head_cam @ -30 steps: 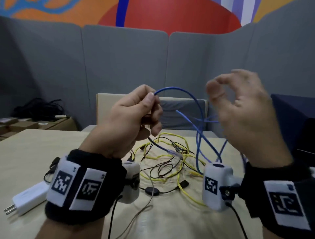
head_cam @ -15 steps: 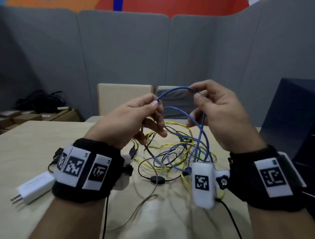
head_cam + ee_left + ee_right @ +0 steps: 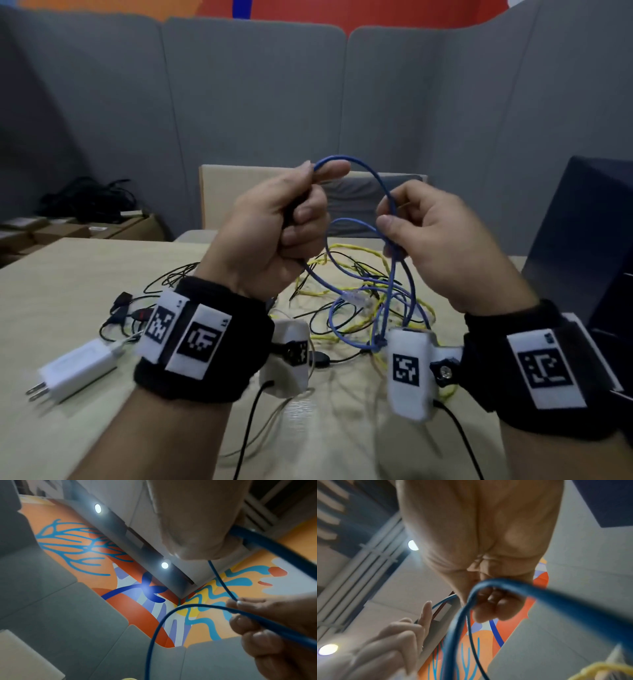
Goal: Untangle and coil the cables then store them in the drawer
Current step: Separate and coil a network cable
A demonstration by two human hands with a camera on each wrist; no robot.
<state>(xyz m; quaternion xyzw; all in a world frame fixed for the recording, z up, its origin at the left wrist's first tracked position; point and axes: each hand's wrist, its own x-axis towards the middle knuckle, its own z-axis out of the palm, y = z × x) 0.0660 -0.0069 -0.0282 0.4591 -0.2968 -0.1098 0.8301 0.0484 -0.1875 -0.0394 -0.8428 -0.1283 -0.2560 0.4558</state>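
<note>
A blue cable (image 3: 371, 173) arcs between my two raised hands above the table. My left hand (image 3: 284, 226) is a closed fist, pinching the cable's upper bend between thumb and forefinger. My right hand (image 3: 428, 236) curls round the strands that hang down from the arc. The left wrist view shows the blue cable (image 3: 267, 620) passing over the right hand's fingers. Close to the right wrist camera the blue cable (image 3: 505, 584) bends through my right fingers. Below, its loops mix with yellow cables (image 3: 346, 255) and thin black cables (image 3: 178, 274) on the table. No drawer is seen.
A white plug adapter (image 3: 78, 370) lies at the left on the light wooden table (image 3: 68, 274). A dark blue box (image 3: 582, 240) stands at the right edge. Cardboard boxes (image 3: 68, 229) and a black cable pile sit behind on the left, with a chair back (image 3: 219, 195) beyond the table.
My right hand came in from an open pose to the arc and now holds the hanging strands lower down. My left hand has closed into a tighter fist. The view has tilted down slightly.
</note>
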